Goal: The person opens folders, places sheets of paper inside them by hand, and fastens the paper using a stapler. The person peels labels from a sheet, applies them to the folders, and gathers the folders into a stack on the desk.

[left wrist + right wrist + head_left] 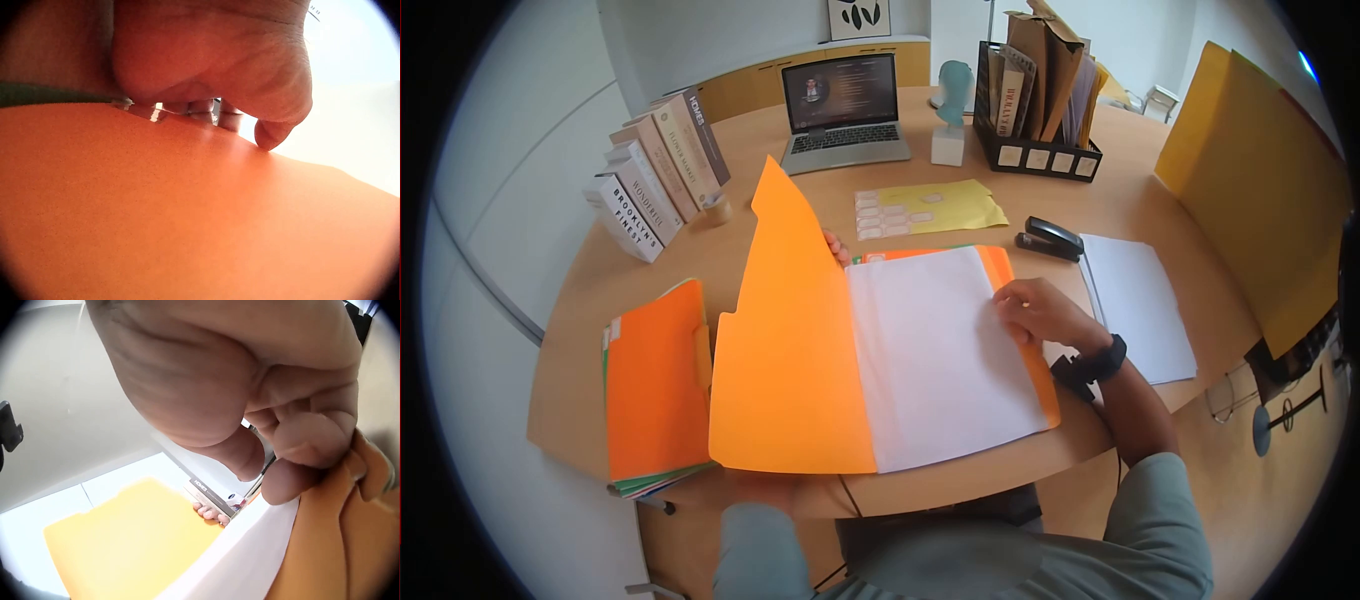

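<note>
At the lower left of the frame, a stack of folders topped by a bright orange one [658, 370] sits aside, probably to leave working room. In the centre, an open orange card folder [790, 390] lies over the pale wooden surface [690, 262]. The left hand [837, 248] has its fingers hooked round the raised cover's edge, seemingly keeping it from dropping onto the white paper [940, 370]. Right of centre, the right hand [1050, 314], fingers bent, meets the paper's edge, perhaps steadying it; whether it pinches anything, I cannot tell.
</note>
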### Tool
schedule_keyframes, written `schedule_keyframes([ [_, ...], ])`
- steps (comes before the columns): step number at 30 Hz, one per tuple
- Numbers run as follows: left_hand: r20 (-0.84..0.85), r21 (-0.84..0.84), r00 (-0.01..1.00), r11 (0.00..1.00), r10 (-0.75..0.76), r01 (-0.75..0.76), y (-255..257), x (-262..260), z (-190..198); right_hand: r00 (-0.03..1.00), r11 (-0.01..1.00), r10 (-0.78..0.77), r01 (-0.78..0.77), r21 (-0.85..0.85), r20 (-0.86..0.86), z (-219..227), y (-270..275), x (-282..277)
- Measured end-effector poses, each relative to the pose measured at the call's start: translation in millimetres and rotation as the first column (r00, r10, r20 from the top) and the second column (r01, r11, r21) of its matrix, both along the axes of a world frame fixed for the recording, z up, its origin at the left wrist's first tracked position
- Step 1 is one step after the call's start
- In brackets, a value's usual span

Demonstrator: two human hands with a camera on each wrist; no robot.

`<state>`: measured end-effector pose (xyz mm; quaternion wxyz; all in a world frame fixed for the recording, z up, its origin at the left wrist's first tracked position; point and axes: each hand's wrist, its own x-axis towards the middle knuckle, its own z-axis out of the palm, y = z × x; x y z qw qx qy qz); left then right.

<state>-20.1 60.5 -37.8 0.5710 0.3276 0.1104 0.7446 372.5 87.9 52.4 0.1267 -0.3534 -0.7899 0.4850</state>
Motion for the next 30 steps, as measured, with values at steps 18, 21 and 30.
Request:
schedule_keyframes([
  [18,-0.033,0.003,0.999,1.0,-0.006,0.006,9.0,-0.2,5.1,0.958,0.653,-0.284,0.159,0.741,0.045,15.1,101.2,20.5],
  [21,-0.043,0.006,0.999,1.0,-0.006,0.007,9.7,0.6,8.1,0.919,0.651,-0.339,0.076,0.755,0.2,17.1,117.3,20.1],
  [30,-0.071,-0.016,0.997,1.0,-0.008,0.006,9.7,5.7,10.3,0.955,0.607,-0.252,0.03,0.794,0.156,11.3,119.2,-7.3],
])
